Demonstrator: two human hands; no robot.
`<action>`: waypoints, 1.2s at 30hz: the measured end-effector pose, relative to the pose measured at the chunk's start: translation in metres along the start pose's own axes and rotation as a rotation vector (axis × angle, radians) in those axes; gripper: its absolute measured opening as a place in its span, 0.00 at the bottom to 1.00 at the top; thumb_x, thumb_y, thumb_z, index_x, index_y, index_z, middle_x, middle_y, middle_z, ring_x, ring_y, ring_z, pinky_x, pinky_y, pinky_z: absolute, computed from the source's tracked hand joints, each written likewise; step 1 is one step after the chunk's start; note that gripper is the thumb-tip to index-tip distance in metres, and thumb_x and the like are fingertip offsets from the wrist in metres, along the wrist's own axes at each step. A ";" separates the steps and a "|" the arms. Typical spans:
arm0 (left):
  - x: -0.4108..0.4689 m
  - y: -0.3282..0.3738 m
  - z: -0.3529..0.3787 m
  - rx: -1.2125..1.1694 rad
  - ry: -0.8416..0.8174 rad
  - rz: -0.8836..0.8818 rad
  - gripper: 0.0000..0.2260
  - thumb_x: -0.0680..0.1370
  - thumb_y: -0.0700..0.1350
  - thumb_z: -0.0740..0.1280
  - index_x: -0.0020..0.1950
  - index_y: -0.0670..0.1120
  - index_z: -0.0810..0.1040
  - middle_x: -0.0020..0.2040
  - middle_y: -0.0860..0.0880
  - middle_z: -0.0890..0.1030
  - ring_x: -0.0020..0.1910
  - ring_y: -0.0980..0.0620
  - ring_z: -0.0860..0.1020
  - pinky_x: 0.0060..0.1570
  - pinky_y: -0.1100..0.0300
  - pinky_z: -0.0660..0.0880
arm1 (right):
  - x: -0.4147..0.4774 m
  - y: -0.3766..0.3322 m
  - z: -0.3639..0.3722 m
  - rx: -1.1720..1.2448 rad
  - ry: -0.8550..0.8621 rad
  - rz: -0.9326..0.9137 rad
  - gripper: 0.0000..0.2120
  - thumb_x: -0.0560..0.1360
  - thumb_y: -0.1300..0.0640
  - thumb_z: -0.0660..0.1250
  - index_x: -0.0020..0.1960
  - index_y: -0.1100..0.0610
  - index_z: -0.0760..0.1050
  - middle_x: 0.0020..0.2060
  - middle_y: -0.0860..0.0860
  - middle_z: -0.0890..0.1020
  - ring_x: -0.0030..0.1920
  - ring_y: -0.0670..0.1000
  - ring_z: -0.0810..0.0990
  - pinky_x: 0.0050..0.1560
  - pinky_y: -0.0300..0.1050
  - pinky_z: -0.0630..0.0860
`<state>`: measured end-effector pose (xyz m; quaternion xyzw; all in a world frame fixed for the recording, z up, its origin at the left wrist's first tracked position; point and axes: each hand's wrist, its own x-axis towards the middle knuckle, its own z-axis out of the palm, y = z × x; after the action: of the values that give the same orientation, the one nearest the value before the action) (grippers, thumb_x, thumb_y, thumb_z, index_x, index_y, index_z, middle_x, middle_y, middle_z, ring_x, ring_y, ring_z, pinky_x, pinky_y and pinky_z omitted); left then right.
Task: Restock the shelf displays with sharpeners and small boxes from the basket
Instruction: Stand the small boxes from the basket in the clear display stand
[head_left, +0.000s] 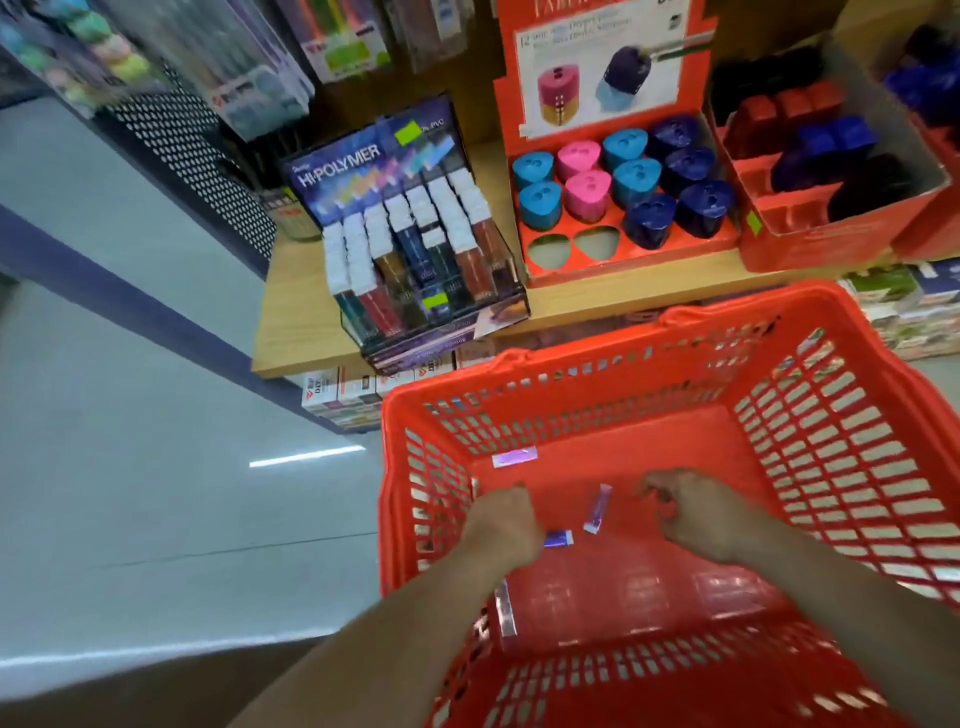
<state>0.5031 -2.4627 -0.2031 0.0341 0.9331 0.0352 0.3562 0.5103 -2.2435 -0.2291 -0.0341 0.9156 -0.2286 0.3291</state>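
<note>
Reaching down into the red basket (841, 441), both hands hang over its floor: the left hand (501, 519) is bunched with its fingers curled under and the right hand (696, 514) has its fingers bent downward, but blur hides whether either grips anything. Four small purple boxes (597, 508) lie loose in the basket: one between the hands, one just beside the left wrist, one farther back near the left corner, and one against the left wall under the left forearm. Beyond the basket's far rim stands a wooden shelf (296, 332). On it, the Hi-Polymer display (363, 156) holds rows of slim white-capped boxes. Just beside it, the red sharpener tray (623, 270) carries ten sharpeners (636, 179) (four teal, two pink, four dark blue), with two front-left sockets (548, 250) open. Farther right, a red carton (810, 244) holds blurred dark blue and red pieces.
</note>
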 end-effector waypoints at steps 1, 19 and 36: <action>0.005 0.001 0.014 -0.016 -0.017 -0.026 0.16 0.77 0.45 0.63 0.63 0.42 0.73 0.61 0.39 0.78 0.62 0.40 0.76 0.58 0.53 0.73 | 0.003 0.002 0.007 -0.041 -0.021 -0.010 0.24 0.72 0.62 0.67 0.67 0.49 0.74 0.60 0.53 0.79 0.61 0.52 0.77 0.59 0.38 0.69; 0.075 -0.015 0.082 -0.183 0.368 -0.031 0.08 0.72 0.42 0.67 0.50 0.42 0.77 0.57 0.45 0.75 0.58 0.43 0.72 0.58 0.52 0.71 | 0.069 0.011 0.076 -0.250 0.102 -0.038 0.14 0.75 0.49 0.67 0.58 0.54 0.75 0.60 0.53 0.76 0.63 0.57 0.71 0.59 0.46 0.69; 0.096 0.010 0.066 -0.474 0.209 -0.305 0.05 0.71 0.45 0.71 0.45 0.47 0.81 0.45 0.46 0.84 0.49 0.43 0.81 0.46 0.56 0.75 | 0.084 -0.035 0.077 1.260 0.047 0.473 0.05 0.76 0.61 0.67 0.41 0.59 0.78 0.36 0.60 0.77 0.33 0.54 0.71 0.31 0.42 0.64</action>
<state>0.4758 -2.4415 -0.3153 -0.1944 0.9249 0.2016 0.2572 0.4894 -2.3229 -0.3147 0.3708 0.5968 -0.6417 0.3074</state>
